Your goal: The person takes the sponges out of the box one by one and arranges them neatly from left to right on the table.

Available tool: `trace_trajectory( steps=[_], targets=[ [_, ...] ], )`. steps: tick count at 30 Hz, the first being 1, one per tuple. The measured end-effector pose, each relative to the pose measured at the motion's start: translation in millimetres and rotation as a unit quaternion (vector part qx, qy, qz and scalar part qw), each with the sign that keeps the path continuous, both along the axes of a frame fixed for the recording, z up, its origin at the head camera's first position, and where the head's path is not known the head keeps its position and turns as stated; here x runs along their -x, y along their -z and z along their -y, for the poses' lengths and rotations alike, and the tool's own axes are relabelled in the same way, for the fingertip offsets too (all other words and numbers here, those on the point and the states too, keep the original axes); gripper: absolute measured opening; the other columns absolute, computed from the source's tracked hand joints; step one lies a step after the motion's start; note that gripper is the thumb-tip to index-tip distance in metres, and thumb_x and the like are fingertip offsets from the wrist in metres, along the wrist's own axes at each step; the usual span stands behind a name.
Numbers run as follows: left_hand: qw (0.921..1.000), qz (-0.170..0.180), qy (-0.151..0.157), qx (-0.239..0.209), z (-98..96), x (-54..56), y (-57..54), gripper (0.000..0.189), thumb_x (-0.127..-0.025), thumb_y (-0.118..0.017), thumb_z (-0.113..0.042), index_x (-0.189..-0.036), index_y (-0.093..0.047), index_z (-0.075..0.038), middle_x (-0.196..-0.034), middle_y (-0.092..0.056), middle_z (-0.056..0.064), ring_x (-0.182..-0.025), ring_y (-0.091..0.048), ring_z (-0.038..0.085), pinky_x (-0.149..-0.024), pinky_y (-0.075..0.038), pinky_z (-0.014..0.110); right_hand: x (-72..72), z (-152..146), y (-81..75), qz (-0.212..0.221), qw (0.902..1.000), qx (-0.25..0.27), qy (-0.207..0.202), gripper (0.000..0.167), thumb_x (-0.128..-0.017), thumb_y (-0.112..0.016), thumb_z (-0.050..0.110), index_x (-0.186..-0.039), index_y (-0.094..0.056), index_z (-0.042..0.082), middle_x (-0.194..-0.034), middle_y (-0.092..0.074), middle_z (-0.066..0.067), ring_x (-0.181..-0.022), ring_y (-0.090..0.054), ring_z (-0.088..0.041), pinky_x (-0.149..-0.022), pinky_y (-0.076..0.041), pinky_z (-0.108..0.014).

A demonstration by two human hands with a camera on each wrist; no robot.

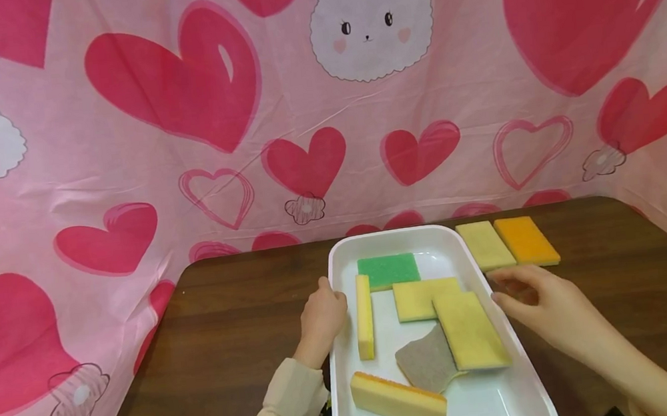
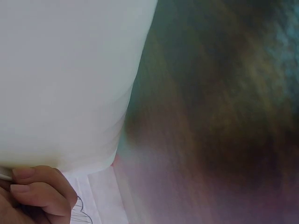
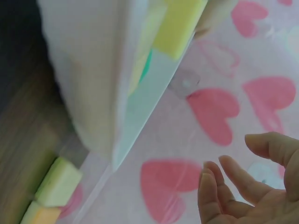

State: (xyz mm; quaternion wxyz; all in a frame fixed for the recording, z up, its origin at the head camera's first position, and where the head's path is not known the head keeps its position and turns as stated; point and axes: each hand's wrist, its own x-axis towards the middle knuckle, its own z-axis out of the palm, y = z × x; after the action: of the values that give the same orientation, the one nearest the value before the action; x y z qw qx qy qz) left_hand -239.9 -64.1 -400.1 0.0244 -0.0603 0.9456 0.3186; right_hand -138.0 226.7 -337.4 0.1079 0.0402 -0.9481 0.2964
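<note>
A white tray (image 1: 432, 230) holds several sponges. My left hand (image 1: 323, 313) grips its left rim, and in the left wrist view the curled fingers (image 2: 44, 186) meet the tray's edge. Beside the right rim my right hand (image 1: 544, 301) hovers with loosely bent fingers and nothing between them. Inside the tray lie a green sponge (image 1: 388, 271), a yellow sponge (image 1: 421, 300) partly covered by a larger yellow sponge (image 1: 472, 332), and a grey scouring sponge (image 1: 426, 360). A narrow yellow sponge (image 1: 365, 319) and an orange-topped sponge (image 1: 397, 403) stand on edge.
On the brown wooden table (image 1: 247, 310), a pale yellow sponge (image 1: 486, 245) and an orange sponge (image 1: 526, 241) lie side by side beyond the tray's right rim. A pink cloth (image 1: 360, 111) with hearts and rabbits hangs behind and at the sides.
</note>
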Motion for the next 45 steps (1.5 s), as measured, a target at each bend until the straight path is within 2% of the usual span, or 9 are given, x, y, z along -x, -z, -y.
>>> trace_trajectory(
  steps=[5,13,17,19,22,26,32,41,45],
  targets=[
    [1.0000,0.004,0.001,-0.003,-0.9,0.3,-0.6,0.041,-0.094,-0.048,-0.019,-0.129,-0.042,0.002,-0.101,-0.064,0.021,-0.077,-0.062,0.027,-0.072,-0.056,0.046,-15.1,21,9.9,-0.036,0.9985,-0.011,-0.040,0.028,-0.079,-0.075,0.015,-0.106,-0.069,0.011,-0.098,-0.067,0.000,-0.074,-0.050,0.000,-0.059,-0.044,-0.020],
    [1.0000,-0.007,0.000,0.003,0.6,-0.3,0.0,0.039,-0.093,-0.048,-0.019,-0.126,-0.044,0.003,-0.100,-0.064,0.022,-0.077,-0.062,0.028,-0.071,-0.054,0.046,-32.5,45,30.6,-0.096,0.9872,0.004,-0.127,0.027,-0.074,-0.078,0.010,-0.098,-0.070,0.018,-0.095,-0.066,0.006,-0.079,-0.055,0.001,-0.061,-0.049,-0.019],
    [1.0000,-0.009,0.002,0.002,1.4,-0.1,0.4,0.039,-0.093,-0.048,-0.020,-0.125,-0.044,0.003,-0.099,-0.064,0.021,-0.076,-0.062,0.028,-0.070,-0.055,0.046,-38.0,50,37.3,-0.065,0.9848,-0.018,-0.160,0.027,-0.076,-0.077,0.015,-0.101,-0.068,0.018,-0.099,-0.065,0.006,-0.084,-0.057,-0.005,-0.065,-0.051,-0.020],
    [0.9999,-0.011,0.002,0.002,1.6,0.2,0.5,0.039,-0.093,-0.049,-0.020,-0.125,-0.044,0.003,-0.099,-0.065,0.021,-0.075,-0.062,0.028,-0.070,-0.055,0.046,-38.9,52,40.6,-0.040,0.9831,-0.039,-0.175,0.027,-0.077,-0.076,0.019,-0.103,-0.068,0.019,-0.101,-0.065,0.008,-0.087,-0.057,-0.007,-0.069,-0.052,-0.021],
    [0.9999,-0.013,0.001,0.005,1.3,0.0,0.4,0.038,-0.093,-0.049,-0.020,-0.124,-0.045,0.003,-0.098,-0.065,0.021,-0.076,-0.062,0.028,-0.071,-0.054,0.046,-38.8,55,47.7,-0.035,0.9768,-0.072,-0.199,0.028,-0.078,-0.076,0.022,-0.105,-0.067,0.019,-0.103,-0.065,0.008,-0.089,-0.058,-0.010,-0.074,-0.052,-0.025],
    [0.9999,-0.015,0.000,0.008,1.0,-0.4,0.2,0.038,-0.092,-0.048,-0.019,-0.123,-0.046,0.003,-0.097,-0.065,0.022,-0.075,-0.062,0.029,-0.070,-0.053,0.046,-39.0,60,59.1,-0.059,0.9668,-0.099,-0.228,0.031,-0.075,-0.077,0.023,-0.104,-0.068,0.016,-0.101,-0.066,0.004,-0.088,-0.059,-0.012,-0.074,-0.052,-0.027],
    [0.9999,-0.010,0.003,0.004,0.3,0.0,-0.1,0.037,-0.093,-0.049,-0.019,-0.123,-0.045,0.003,-0.096,-0.065,0.021,-0.073,-0.061,0.027,-0.069,-0.054,0.044,-40.4,65,71.1,-0.067,0.9621,-0.085,-0.250,0.031,-0.075,-0.077,0.022,-0.104,-0.068,0.014,-0.099,-0.065,0.003,-0.087,-0.059,-0.011,-0.071,-0.051,-0.026],
    [1.0000,0.002,0.001,-0.006,0.2,0.5,-0.1,0.040,-0.094,-0.049,-0.020,-0.128,-0.043,0.002,-0.099,-0.064,0.020,-0.074,-0.061,0.026,-0.069,-0.057,0.045,-39.2,68,78.5,-0.158,0.9397,-0.063,-0.297,0.024,-0.078,-0.076,0.021,-0.100,-0.069,0.015,-0.093,-0.064,0.005,-0.082,-0.057,-0.006,-0.067,-0.048,-0.020],
    [1.0000,0.006,-0.002,-0.007,-0.2,0.7,0.3,0.040,-0.094,-0.049,-0.020,-0.128,-0.043,0.002,-0.098,-0.064,0.020,-0.073,-0.060,0.026,-0.068,-0.057,0.044,-40.3,69,79.4,-0.120,0.9458,-0.054,-0.297,0.030,-0.077,-0.077,0.021,-0.103,-0.068,0.012,-0.094,-0.065,0.003,-0.082,-0.055,-0.004,-0.064,-0.046,-0.018]
  ],
)
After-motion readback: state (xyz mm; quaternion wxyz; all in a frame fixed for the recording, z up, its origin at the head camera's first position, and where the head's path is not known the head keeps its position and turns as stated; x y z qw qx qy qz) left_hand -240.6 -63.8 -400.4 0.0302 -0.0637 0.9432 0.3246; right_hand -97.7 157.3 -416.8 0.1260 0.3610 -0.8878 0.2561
